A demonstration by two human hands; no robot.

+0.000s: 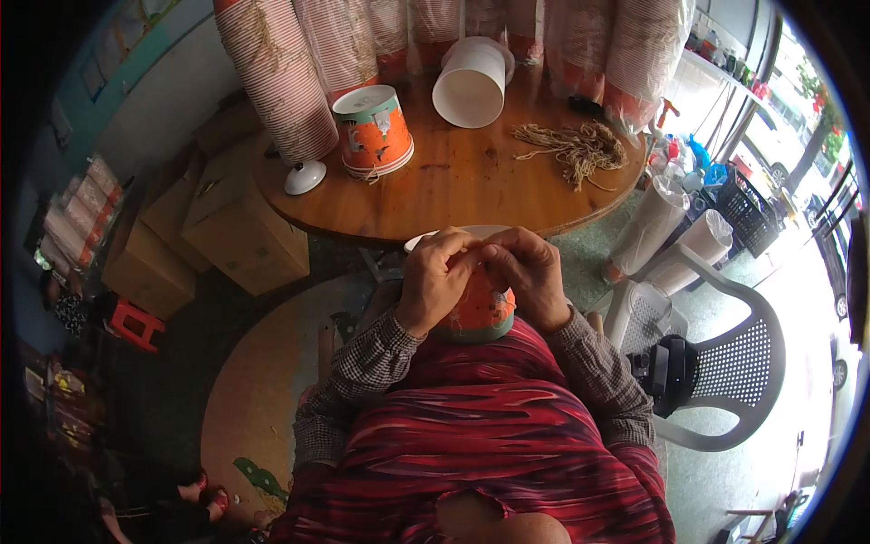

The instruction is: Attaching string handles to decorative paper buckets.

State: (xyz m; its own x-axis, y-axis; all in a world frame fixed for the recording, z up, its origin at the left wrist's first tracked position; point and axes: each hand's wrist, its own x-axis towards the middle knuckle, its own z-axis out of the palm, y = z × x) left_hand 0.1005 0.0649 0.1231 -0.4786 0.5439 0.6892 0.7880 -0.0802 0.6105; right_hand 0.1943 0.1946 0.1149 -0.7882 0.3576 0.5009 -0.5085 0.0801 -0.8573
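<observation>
In my lap, against the table's near edge, rests an orange paper bucket (pixel 485 313) with a green band at its base and a white rim. My left hand (pixel 437 276) and my right hand (pixel 530 272) meet over its upper side, both closed in a pinch with the fingertips touching. What sits between the fingertips is too small to make out. A thin strand shows on the bucket's side below my left fingers. Beyond my hands, a similar orange bucket (pixel 376 136) stands upside down on the table, with string around its rim.
The round wooden table (pixel 444 190) carries tall stacks of buckets (pixel 276 82), a white bucket (pixel 471 86) on its side, a bundle of twine (pixel 580 150) and a white lid (pixel 305 178). Cardboard boxes (pixel 240 222) stand left; a grey plastic chair (pixel 739 363) is close on my right.
</observation>
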